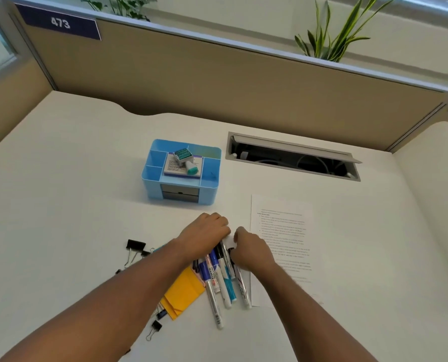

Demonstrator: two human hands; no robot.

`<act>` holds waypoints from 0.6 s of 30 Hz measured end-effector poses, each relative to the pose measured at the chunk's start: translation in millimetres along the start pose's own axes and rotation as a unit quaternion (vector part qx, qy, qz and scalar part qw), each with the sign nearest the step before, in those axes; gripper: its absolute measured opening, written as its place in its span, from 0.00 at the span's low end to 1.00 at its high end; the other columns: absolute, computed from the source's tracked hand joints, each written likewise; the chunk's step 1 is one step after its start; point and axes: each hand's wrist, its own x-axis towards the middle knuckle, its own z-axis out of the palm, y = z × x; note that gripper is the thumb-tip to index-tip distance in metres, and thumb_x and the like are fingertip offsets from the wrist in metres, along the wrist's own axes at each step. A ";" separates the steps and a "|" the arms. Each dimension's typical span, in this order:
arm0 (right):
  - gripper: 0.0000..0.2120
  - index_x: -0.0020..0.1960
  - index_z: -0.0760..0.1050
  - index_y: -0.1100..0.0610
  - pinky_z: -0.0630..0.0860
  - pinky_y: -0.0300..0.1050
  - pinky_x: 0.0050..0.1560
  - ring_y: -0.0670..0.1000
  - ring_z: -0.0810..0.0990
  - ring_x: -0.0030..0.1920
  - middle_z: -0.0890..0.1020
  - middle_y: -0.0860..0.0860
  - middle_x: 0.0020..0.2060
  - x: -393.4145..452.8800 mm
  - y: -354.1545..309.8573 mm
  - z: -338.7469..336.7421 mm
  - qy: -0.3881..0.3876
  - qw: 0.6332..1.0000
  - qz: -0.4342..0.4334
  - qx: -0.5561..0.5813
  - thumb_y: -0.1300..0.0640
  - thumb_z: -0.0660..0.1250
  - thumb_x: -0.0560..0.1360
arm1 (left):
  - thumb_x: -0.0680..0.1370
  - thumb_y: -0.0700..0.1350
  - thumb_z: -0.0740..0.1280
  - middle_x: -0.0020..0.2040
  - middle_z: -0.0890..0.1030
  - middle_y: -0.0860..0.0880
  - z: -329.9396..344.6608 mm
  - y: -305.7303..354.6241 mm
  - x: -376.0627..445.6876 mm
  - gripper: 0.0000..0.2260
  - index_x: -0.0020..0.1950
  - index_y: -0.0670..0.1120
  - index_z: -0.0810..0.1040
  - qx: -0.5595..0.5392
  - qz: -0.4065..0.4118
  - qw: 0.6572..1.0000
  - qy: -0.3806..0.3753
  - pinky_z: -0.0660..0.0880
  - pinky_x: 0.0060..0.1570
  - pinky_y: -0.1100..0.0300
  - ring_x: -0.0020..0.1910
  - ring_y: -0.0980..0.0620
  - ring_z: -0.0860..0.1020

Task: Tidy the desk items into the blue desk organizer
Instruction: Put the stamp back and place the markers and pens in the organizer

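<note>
a white tabletop [74, 194] carries a blue organizer [207, 189] at frame centre, a printed sheet [285, 231] at right, markers [217, 283], yellow paper [183, 291] and binder clips [135, 246] at lower centre.

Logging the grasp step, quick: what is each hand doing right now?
Left hand: fingers curled over the top ends of the markers, gathering them.
Right hand: fingers curled round the same markers from the other side.

2 bare forearms, apparently no sleeves, watch or rings.
</note>
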 end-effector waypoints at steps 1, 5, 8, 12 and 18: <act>0.10 0.56 0.69 0.55 0.75 0.48 0.44 0.55 0.80 0.47 0.80 0.53 0.48 -0.8 -1.0 0.3 0.006 1.000 -0.003 0.002 0.57 0.64 0.75 | 0.75 0.46 0.72 0.60 0.77 0.48 -2.4 -0.6 2.5 0.14 0.59 0.49 0.76 0.012 0.008 1.000 0.000 0.72 0.58 0.51 0.61 0.48 0.73; 0.08 0.53 0.70 0.54 0.78 0.48 0.45 0.53 0.79 0.45 0.79 0.51 0.46 -3.9 -5.5 2.3 0.013 1.000 -0.011 -0.003 0.57 0.65 0.75 | 0.75 0.45 0.72 0.56 0.77 0.47 -12.6 -5.6 7.0 0.12 0.56 0.48 0.76 0.055 0.046 0.997 0.000 0.72 0.54 0.52 0.56 0.47 0.73; 0.06 0.52 0.71 0.54 0.78 0.47 0.45 0.52 0.79 0.44 0.79 0.51 0.46 -5.0 -7.4 2.3 0.010 1.000 -0.014 0.000 0.57 0.66 0.76 | 0.74 0.44 0.73 0.56 0.77 0.47 -22.7 -15.0 8.0 0.13 0.55 0.48 0.75 0.066 0.073 0.995 -0.031 0.72 0.54 0.51 0.56 0.47 0.74; 0.07 0.52 0.73 0.56 0.76 0.46 0.46 0.52 0.78 0.46 0.79 0.53 0.47 -3.7 -6.8 -3.8 -0.001 1.000 -0.014 0.014 0.58 0.66 0.75 | 0.72 0.40 0.75 0.52 0.78 0.50 -42.6 -31.0 5.0 0.16 0.55 0.50 0.74 0.017 0.052 0.996 -0.072 0.76 0.49 0.52 0.51 0.49 0.76; 0.11 0.54 0.72 0.56 0.74 0.44 0.41 0.52 0.77 0.45 0.79 0.53 0.47 3.3 -8.4 -23.4 0.010 0.998 0.033 0.046 0.56 0.68 0.74 | 0.77 0.45 0.70 0.52 0.76 0.57 -94.3 -51.2 -17.2 0.10 0.58 0.53 0.79 -0.232 -0.066 0.970 0.001 0.76 0.51 0.61 0.50 0.58 0.76</act>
